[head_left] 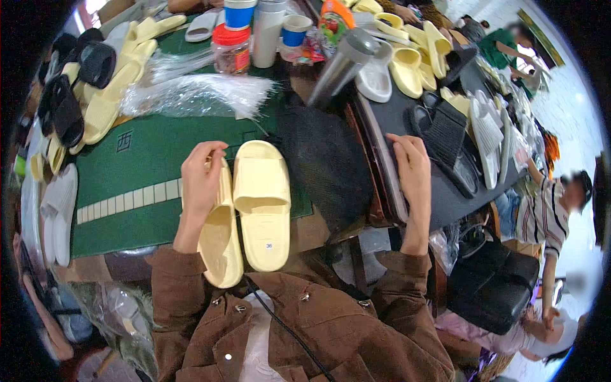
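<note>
The green-topped table (149,162) is largest, reaching from the left side to below the middle. Next comes the dark-topped table (445,205) at the right, where black slippers (450,135) lie behind its left edge. Black and yellow slippers (100,116) crowd the green table's left edge, an arrangement that probably leaves the middle free for handling.

A bundle of clear plastic strands (197,92) lies loose toward its far edge, seemingly within easy reach. The pale yellow left slipper (219,251) and right slipper (261,175) sit side by side at the near edge by the right corner, toes away from the body, perhaps so they can be matched. The right one shows its insole; the left one tilts.

The left hand (203,178) curls around the left slipper's toe end, apparently to steady it; I cannot tell whether the hidden fingertips pinch it. The right hand (410,178) is half spread, loosely bent and seemingly empty, at the dark-topped table's left edge; contact is unclear.

A red-lidded jar (230,49) stands at the green table's far edge, likely kept clear of the work. Smallest is a white label (269,246) on the right slipper's heel.
</note>
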Demonstrator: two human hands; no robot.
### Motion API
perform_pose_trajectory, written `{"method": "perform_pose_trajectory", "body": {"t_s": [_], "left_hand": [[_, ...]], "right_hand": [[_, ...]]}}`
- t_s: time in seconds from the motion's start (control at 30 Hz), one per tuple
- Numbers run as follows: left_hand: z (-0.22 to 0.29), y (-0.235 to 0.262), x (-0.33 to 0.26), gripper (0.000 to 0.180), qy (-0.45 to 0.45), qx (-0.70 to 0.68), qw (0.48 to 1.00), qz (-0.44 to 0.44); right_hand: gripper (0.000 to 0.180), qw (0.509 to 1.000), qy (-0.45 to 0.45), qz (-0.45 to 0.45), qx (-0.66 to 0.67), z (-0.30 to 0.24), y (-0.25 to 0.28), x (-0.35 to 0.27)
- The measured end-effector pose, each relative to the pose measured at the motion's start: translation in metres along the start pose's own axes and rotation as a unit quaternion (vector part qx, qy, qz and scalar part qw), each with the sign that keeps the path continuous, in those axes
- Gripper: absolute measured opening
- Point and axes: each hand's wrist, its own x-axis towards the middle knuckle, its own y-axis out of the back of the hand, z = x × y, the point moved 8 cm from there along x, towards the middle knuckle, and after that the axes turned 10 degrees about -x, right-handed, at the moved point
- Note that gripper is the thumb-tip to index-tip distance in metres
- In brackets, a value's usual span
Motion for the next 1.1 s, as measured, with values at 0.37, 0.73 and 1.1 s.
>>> {"method": "perform_pose_trajectory", "body": {"t_s": [0.37, 0.73, 1.1], "left_hand": [[0.077, -0.008, -0.115, 0.026, -0.114, 0.216, 0.956, -0.161], [0.02, -0.007, -0.121, 0.047, -0.004, 0.253, 0.949, -0.187], [-0.147, 0.317, -0.065, 0.035, 0.061, 0.386, 0.92, 0.007]], "right_hand": [[0.021, 0.996, -0.051, 0.043, 0.059, 0.005, 0.013, -0.003], [0.035, 0.973, -0.129, 0.129, -0.144, 0.142, 0.119, 0.009], [0.046, 0.982, -0.118, 0.002, -0.149, 0.248, 0.075, 0.073]]}}
